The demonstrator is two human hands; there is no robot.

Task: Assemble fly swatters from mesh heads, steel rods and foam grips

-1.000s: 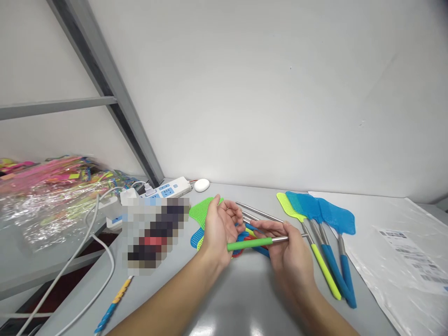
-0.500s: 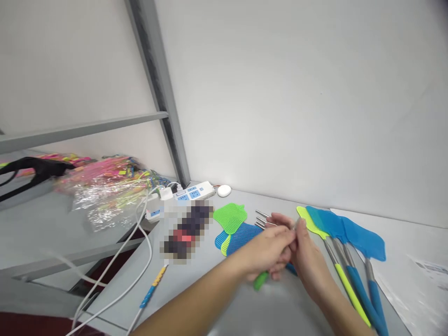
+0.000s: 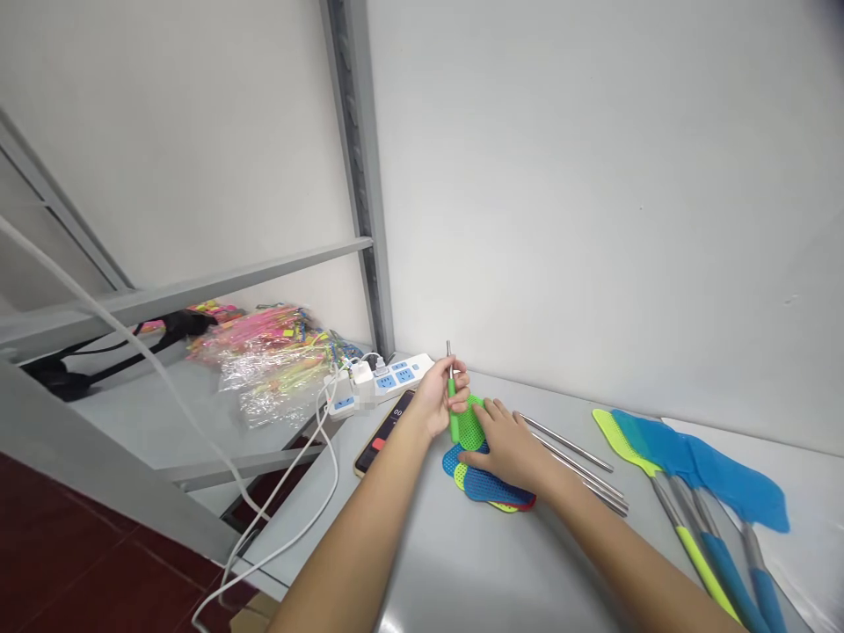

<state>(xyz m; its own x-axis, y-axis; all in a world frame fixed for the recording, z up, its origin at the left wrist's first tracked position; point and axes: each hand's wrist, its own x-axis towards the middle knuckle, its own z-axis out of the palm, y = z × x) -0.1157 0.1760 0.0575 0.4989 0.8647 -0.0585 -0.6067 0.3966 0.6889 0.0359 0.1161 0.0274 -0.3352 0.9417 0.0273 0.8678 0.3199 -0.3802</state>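
Observation:
My left hand (image 3: 435, 396) is closed around a green fly swatter handle (image 3: 454, 420), held upright with a short metal rod standing out of its top. Over the green mesh swatter head (image 3: 470, 429) lies my right hand (image 3: 514, 448), thumb and fingers spread, touching the head. Just below, partly under that hand, is a stack of blue, yellow and red swatter heads (image 3: 491, 486). Several bare metal rods (image 3: 580, 462) run out to the right of my right hand.
Whole fly swatters with blue and yellow-green heads (image 3: 731, 475) lie at the right by a white sheet (image 3: 814, 563). A phone (image 3: 379, 440) and a power strip (image 3: 402, 378) sit at the left, with white cables (image 3: 330, 492). Bagged colourful items (image 3: 270, 352) fill the shelf beyond the grey post (image 3: 369, 176).
My hands were together over the rods. Now they are apart: the left has moved left and raised the green handle upright, and the right has come to the green swatter head.

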